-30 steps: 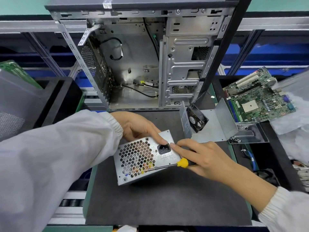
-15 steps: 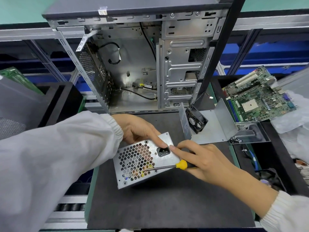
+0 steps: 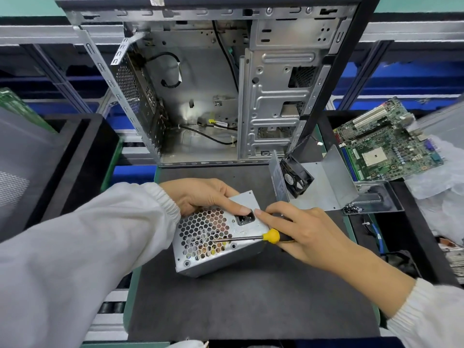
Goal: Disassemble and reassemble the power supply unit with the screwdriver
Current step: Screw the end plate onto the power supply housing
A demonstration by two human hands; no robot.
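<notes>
Power supply unit [image 3: 216, 237] tilted on the dark mat [image 3: 251, 305], honeycomb grille facing up.
The left hand [image 3: 200, 194] grips its far edge; the right hand [image 3: 301, 229] grips the yellow-collared screwdriver [image 3: 253, 237], shaft lying leftward across the grille.

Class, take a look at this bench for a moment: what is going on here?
A person is working on a power supply unit that sits tilted on a dark mat. The left hand grips its upper edge to steady it. The right hand holds a yellow-collared screwdriver, whose tip lies on the honeycomb grille. Behind stands an open computer case; a loose fan and a motherboard lie to the right.
</notes>
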